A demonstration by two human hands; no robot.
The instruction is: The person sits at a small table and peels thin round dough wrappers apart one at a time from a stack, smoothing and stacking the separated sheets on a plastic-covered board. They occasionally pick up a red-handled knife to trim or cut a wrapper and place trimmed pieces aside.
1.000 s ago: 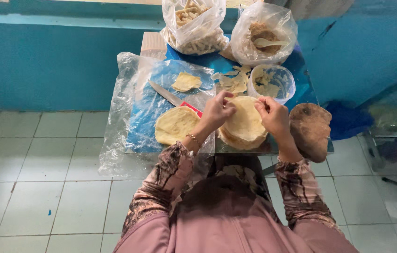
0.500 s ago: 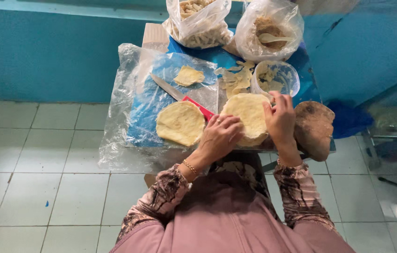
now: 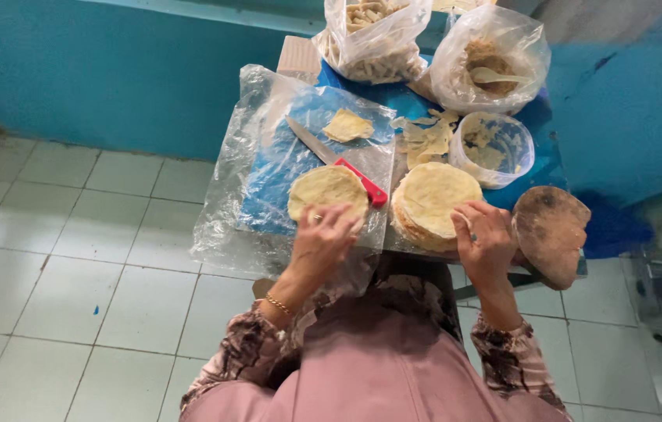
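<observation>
Nearest the camera, below the stack (image 3: 434, 205): a pink garment and patterned sleeves. Left hand (image 3: 323, 238) left of the stack, fingers spread flat on the near edge of a single round (image 3: 326, 191), grip open, pressing rather than clasping. Right hand (image 3: 486, 242) at the stack's near right edge, fingertips curled on the top sheet's rim; whether pinching it, cannot tell. Stack itself: pale thin rounds piled at the near edge of the surface (image 3: 543, 156). Just right of the stack, past the right hand, a brown round board (image 3: 551, 230) hanging over the surface's corner. Left of the stack, under the single round, a clear plastic sheet (image 3: 237, 211) draped over the edge. Between round and stack, a knife (image 3: 336, 161) with a red handle, blade pointing away and left. Beyond the stack, dough scraps (image 3: 425, 137); a clear tub (image 3: 493, 148) behind it to the right. Further left of the scraps, a small dough piece (image 3: 347, 125) on the plastic. Farthest from the stack, two clear bags: one (image 3: 374, 39) with pale sticks, one (image 3: 491, 59) with brownish filling and a spoon.
</observation>
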